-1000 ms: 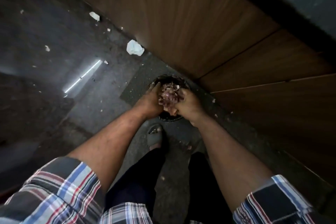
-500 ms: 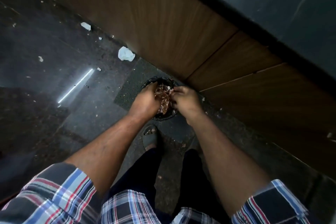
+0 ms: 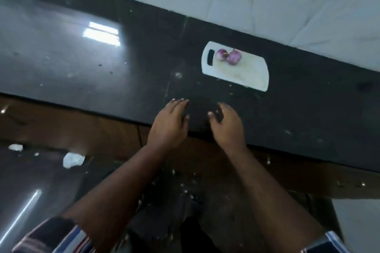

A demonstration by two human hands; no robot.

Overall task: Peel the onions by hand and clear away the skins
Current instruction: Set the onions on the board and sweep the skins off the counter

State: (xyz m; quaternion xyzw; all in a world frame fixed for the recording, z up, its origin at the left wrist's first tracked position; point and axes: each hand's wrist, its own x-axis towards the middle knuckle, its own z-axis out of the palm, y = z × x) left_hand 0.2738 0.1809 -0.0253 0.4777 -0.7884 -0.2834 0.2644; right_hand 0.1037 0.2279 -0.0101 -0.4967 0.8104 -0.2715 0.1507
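Onions, two, peeled, lie on board at 12 o'clock from hands. Left hand, right hand empty over counter, fingers loosely spread. Specks remain; clearing nearly done, I judge.

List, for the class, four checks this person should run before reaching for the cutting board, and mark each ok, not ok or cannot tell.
1. Left hand free: ok, fingers straight, holding nothing.
2. Right hand free: ok, loosely curled, no grip on anything.
3. Onions peeled: ok, two purple ones lie touching on the cutting board.
4. Path over the counter to the board: ok, only small flecks lie there.
5. Floor cleared: not ok, white scraps lie below.
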